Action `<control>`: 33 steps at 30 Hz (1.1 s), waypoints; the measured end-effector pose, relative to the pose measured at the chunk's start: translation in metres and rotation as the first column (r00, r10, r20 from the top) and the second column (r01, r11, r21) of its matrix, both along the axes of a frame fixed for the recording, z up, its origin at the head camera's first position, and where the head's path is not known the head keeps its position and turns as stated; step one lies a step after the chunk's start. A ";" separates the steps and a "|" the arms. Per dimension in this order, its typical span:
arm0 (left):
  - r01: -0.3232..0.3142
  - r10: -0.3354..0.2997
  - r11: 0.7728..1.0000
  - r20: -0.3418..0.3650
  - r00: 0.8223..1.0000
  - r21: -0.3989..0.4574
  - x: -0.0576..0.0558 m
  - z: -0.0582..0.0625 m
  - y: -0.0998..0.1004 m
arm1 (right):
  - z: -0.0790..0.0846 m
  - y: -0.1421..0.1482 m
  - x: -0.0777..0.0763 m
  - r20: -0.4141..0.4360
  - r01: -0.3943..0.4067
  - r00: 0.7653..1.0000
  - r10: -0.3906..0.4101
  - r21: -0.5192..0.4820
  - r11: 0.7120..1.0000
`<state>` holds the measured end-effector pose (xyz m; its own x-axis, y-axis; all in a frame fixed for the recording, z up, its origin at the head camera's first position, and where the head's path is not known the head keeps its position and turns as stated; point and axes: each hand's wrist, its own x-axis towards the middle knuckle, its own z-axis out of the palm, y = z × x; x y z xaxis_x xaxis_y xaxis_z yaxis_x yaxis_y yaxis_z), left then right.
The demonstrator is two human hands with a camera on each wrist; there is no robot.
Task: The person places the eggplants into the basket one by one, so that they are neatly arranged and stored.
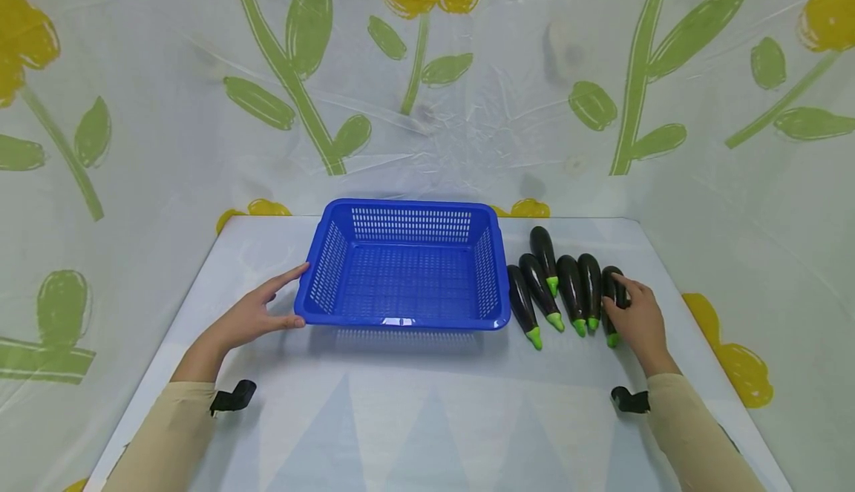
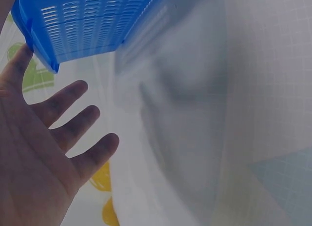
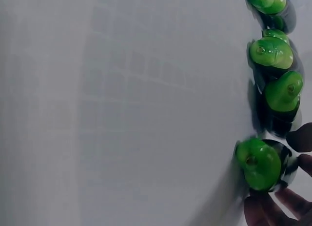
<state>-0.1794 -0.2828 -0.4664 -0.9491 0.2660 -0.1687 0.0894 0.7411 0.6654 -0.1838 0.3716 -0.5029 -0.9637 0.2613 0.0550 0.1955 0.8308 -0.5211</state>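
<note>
A blue plastic basket with slotted walls stands at the back of the table, its inside bare. My left hand is at its left side, thumb and index fingertip against the rim. In the left wrist view the other fingers are spread, away from the basket wall. Right of the basket lie several dark eggplants with green stem ends. My right hand grips the rightmost eggplant, thumb on one side and fingers on the other. Its green cap faces the right wrist camera.
The white table has pale blue triangles along its front. Behind and beside it hangs a pale sheet printed with yellow flowers and green leaves. A black wrist camera mount sits under each sleeve cuff.
</note>
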 end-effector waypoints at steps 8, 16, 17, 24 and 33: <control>0.000 0.000 1.000 0.002 1.000 0.001 0.000 0.000 0.000 | -0.001 0.005 0.001 0.026 -0.028 0.999 0.028 0.005 1.000; 0.004 -0.004 1.000 -0.001 1.000 0.006 0.001 0.000 0.000 | -0.002 0.006 0.000 0.024 -0.029 0.999 0.029 0.003 1.000; 0.005 -0.005 1.000 -0.001 1.000 0.007 0.001 0.000 0.000 | -0.002 0.006 0.001 0.018 -0.029 0.999 0.029 -0.001 1.000; 0.005 -0.005 1.000 0.002 1.000 0.013 0.001 0.000 0.000 | -0.003 0.005 0.002 -0.002 -0.027 1.000 0.027 -0.019 0.999; 0.011 -0.011 1.000 0.003 1.000 0.023 0.001 -0.001 -0.001 | -0.002 0.004 0.003 0.012 -0.013 1.000 0.013 -0.033 0.999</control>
